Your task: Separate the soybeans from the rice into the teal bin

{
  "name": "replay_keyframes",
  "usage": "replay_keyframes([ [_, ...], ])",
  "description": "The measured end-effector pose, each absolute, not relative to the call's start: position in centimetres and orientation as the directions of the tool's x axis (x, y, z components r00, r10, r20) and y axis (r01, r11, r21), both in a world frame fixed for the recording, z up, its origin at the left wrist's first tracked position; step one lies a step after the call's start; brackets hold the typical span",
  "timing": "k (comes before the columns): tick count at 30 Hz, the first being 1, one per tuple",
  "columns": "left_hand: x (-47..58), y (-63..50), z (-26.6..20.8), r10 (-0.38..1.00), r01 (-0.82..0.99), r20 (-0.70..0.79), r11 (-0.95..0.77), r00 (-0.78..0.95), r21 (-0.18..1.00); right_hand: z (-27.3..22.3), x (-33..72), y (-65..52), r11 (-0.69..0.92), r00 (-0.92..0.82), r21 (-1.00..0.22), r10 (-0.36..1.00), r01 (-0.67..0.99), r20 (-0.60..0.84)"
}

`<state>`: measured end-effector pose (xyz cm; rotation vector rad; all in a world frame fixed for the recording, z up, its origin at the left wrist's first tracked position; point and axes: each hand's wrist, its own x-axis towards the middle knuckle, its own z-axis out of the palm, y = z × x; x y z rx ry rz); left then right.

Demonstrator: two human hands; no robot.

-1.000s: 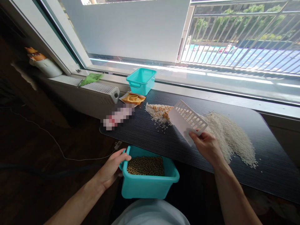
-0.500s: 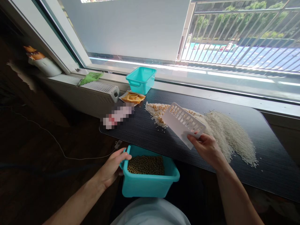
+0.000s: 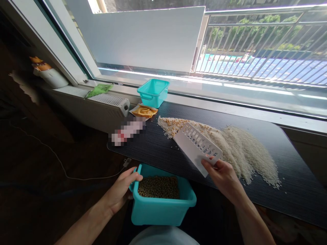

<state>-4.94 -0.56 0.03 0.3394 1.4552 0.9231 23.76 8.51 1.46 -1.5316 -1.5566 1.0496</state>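
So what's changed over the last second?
The right hand moved the white slotted scraper left and toward the person, so more of the grain strip shows beyond it. The view tipped up slightly. Nothing was taken hold of or let go: the left hand still grips the near teal bin; the far teal bin stayed put.

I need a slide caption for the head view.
Left hand holds a turquoise bin; right hand, a slotted scraper near white grains.

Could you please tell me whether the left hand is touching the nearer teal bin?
Touching. The head view shows the left hand gripping the nearer teal bin, its thumb over the rim.
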Motion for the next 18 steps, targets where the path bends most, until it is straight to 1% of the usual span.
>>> replay_keyframes([
  [3, -5.0, -0.6, 0.0, 0.713, -0.337, -0.691, 0.626, -0.117, 0.703, 1.5, 25.5, 9.0, -0.075, 0.071, -0.872, 0.996, 0.483, -0.047],
  [5, -5.0, -0.6, 0.0, 0.715, -0.345, -0.690, 0.623, -0.115, 0.702, 1.7, 26.3, 9.3, -0.089, 0.098, -0.845, 0.994, 0.528, -0.043],
  [8, -4.9, -0.6, 0.0, 0.697, -0.342, -0.704, 0.634, -0.134, 0.693, 2.2, 26.4, 9.9, -0.086, 0.092, -0.836, 0.995, 0.542, -0.043],
  [12, -5.0, -0.6, -0.2, 0.687, -0.340, -0.709, 0.636, -0.160, 0.693, 2.5, 25.0, 10.7, -0.080, 0.079, -0.867, 0.996, 0.492, -0.048],
  [15, -4.9, -0.6, -0.2, 0.675, -0.351, -0.717, 0.637, -0.175, 0.686, 2.5, 24.3, 11.0, -0.083, 0.045, -0.876, 0.997, 0.474, -0.070],
  [18, -4.9, -0.6, 0.0, 0.671, -0.340, -0.720, 0.645, -0.175, 0.684, 2.4, 24.6, 10.7, -0.046, -0.017, -0.869, 0.998, 0.492, -0.063],
])
